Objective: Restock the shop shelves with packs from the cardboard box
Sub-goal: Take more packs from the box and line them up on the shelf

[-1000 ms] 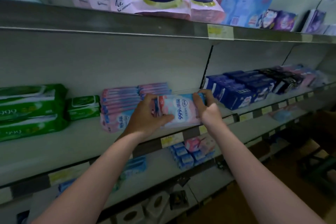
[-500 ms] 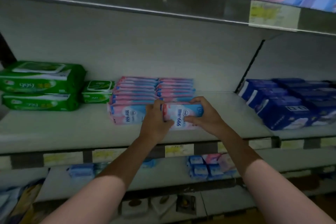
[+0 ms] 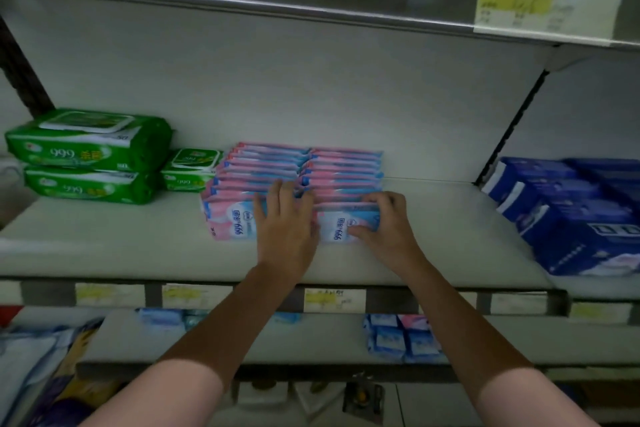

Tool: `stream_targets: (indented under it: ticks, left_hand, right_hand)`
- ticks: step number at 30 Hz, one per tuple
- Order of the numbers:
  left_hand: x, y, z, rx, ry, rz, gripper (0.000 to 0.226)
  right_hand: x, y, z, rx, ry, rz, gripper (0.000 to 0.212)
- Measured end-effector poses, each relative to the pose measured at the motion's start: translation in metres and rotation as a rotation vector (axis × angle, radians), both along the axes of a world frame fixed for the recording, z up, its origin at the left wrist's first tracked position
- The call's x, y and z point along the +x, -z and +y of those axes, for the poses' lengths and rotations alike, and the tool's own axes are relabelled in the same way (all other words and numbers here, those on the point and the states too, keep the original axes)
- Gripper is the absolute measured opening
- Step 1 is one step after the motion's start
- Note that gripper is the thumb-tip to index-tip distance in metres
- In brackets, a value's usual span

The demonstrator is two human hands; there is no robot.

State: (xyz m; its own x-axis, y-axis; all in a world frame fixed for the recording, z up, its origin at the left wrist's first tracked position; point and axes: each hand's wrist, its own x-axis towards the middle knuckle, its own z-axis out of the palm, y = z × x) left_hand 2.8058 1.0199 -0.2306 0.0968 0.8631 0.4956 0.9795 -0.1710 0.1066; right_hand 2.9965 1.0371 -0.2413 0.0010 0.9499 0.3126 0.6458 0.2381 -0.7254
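left hand (image 3: 285, 229) rests flat, fingers straight, against left row of pink-and-blue flat plastic packs (image 3: 249, 177); right hand (image 3: 384, 222) pinches right row's front pack (image 3: 337, 229) on grey metal shelf (image 3: 104, 239).

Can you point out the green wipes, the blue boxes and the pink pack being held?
Green wipes (image 3: 76, 152): head view, top pack's front.
Blue boxes (image 3: 571, 239): head view, nearest box's face.
Pink pack (image 3: 335, 226): head view, printed front.

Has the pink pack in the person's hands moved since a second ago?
Yes. The pink pack has gone inward from the front edge of the shelf and now stands against the front of the right-hand row of pink packs, right hand gripping it.
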Motion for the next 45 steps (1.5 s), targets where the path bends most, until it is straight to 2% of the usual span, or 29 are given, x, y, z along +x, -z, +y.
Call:
stream_targets:
  ticks: [3,5,11,14,19,22,24,26,30,33,39,45]
  left_hand:
    - [-0.014,0.003,0.006,-0.132,-0.021,0.065,0.079]
    - [-0.021,0.006,0.008,-0.182,0.018,0.064,0.085]
    - [-0.036,0.015,0.019,-0.094,0.199,-0.057,0.071]
    - [-0.041,0.02,0.022,-0.085,0.266,-0.071,0.072]
    - [-0.054,0.017,0.021,0.028,0.251,0.021,0.069]
    - [-0.076,0.018,0.023,0.059,0.158,0.134,0.089]
    - [-0.087,0.015,0.028,-0.01,0.082,0.228,0.106]
    - [-0.089,0.002,0.032,-0.106,0.007,0.275,0.112]
    - [-0.082,-0.003,0.038,-0.19,-0.018,0.329,0.102]
    - [-0.082,-0.001,0.037,-0.126,0.043,0.333,0.098]
    - [-0.093,0.013,0.047,0.054,0.205,0.292,0.102]
    - [-0.112,0.017,0.048,0.095,0.353,0.31,0.082]
  right_hand:
    - [0.008,-0.001,0.001,0.011,-0.003,-0.053,0.051]
    - [0.01,-0.004,0.002,-0.012,0.002,-0.066,0.052]
    - [0.0,-0.007,-0.003,-0.045,-0.018,-0.048,0.055]
    - [-0.012,-0.008,-0.003,-0.022,-0.023,-0.05,0.056]
    - [-0.013,-0.011,-0.004,-0.068,0.047,-0.088,0.065]
    - [-0.005,-0.014,-0.006,-0.074,0.12,-0.309,0.084]
    - [-0.006,-0.02,-0.002,-0.056,0.084,-0.479,0.093]
    - [-0.01,-0.025,0.004,-0.099,0.042,-0.584,0.098]
    - [-0.015,-0.027,0.007,-0.173,0.005,-0.522,0.099]
    - [-0.022,-0.025,0.006,-0.199,-0.005,-0.519,0.098]
    - [-0.027,-0.026,0.003,-0.217,0.037,-0.542,0.095]
    - [-0.028,-0.03,-0.001,-0.254,0.097,-0.566,0.094]
